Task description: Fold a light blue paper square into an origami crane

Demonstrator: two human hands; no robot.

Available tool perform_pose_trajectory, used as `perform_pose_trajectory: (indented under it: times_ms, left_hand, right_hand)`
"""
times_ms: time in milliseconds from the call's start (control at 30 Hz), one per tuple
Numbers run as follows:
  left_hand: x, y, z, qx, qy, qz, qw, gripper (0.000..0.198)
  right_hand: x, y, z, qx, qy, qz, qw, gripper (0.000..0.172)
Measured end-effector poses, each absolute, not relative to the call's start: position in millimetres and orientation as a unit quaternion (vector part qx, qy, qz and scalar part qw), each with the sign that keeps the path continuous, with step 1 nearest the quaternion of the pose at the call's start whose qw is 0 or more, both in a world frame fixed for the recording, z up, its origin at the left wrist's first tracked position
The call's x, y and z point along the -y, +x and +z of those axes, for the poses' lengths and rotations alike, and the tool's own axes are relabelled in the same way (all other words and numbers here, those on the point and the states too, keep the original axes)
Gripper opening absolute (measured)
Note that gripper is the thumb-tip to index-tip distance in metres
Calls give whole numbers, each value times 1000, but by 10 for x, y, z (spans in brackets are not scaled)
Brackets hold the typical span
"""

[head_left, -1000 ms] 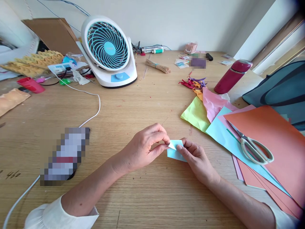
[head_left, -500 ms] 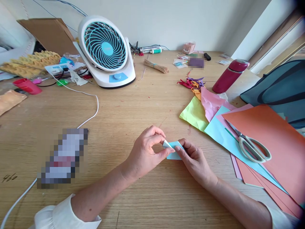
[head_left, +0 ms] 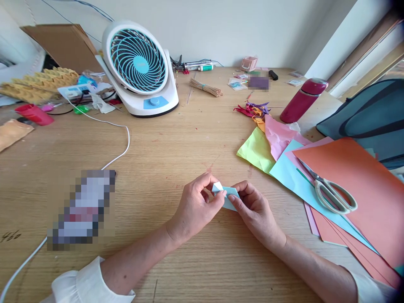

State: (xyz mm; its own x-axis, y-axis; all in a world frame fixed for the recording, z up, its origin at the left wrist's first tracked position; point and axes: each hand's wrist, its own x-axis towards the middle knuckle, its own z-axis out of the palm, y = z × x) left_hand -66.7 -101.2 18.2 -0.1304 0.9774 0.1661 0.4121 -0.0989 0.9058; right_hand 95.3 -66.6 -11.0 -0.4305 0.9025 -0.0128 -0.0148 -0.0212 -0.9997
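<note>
A small folded piece of light blue paper [head_left: 231,192] is held between both hands, a little above the table at the centre front. My left hand [head_left: 197,204] pinches its left end between thumb and fingers, where a pale flap stands up from the fold. My right hand [head_left: 255,210] grips the right end, thumb on top and fingers behind. The fingers hide parts of the paper's edges. Off to the right, scissors [head_left: 336,195] with pale handles lie on sheets of orange paper [head_left: 362,176] and light blue paper [head_left: 290,168].
A white fan [head_left: 139,67] stands at the back left, near a bundle of thin sticks [head_left: 205,87]. A phone-like blurred object [head_left: 83,208] and white cable [head_left: 126,147] lie left. Yellow-green paper [head_left: 255,149], a red flask [head_left: 303,101] and a blue-grey bag [head_left: 369,118] are right.
My left fingers have shifted along the paper's left end, closing onto it. The pale flap there now stands more upright and shows more of its face. My right hand keeps its grip.
</note>
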Motion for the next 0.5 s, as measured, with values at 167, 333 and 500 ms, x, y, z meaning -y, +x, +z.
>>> perform_pose_trajectory:
  times_ms: [167, 333, 500]
  left_hand:
    - [973, -736, 232, -567, 609, 459, 312, 9]
    - [926, -810, 228, -551, 651, 416, 316, 13]
    - [946, -793, 200, -569, 646, 424, 283, 13]
  right_hand:
    - [657, 939, -114, 570, -360, 637, 373, 32]
    - [658, 951, -150, 569, -365, 645, 356, 29]
    - [655, 944, -137, 565, -369, 641, 366, 31]
